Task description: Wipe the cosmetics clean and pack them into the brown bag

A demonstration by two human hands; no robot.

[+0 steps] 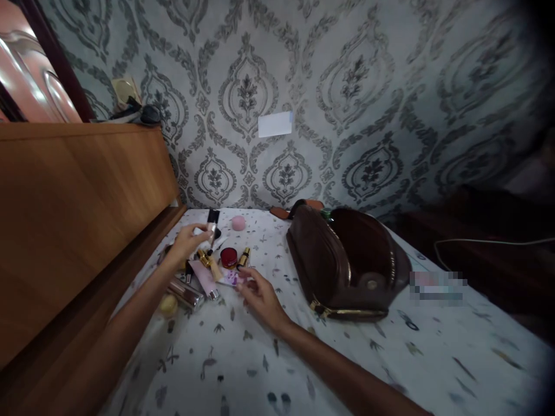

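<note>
Purple-and-white tube [232, 278], left of centre: right hand [259, 293] at its end, partly curled; cannot tell whether pinching it. Just beyond, red round jar [229, 257]. Farther, left hand [191, 241] pinches black-capped bottle [213, 219]. Damask wallpaper [247, 86] across upper frame.

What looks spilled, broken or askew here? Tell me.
I see no spill or damage. The cosmetics lie in a jumble, the brown bag gapes unzipped, and the white panel on the wallpaper looks slightly tilted, its right end higher.
</note>
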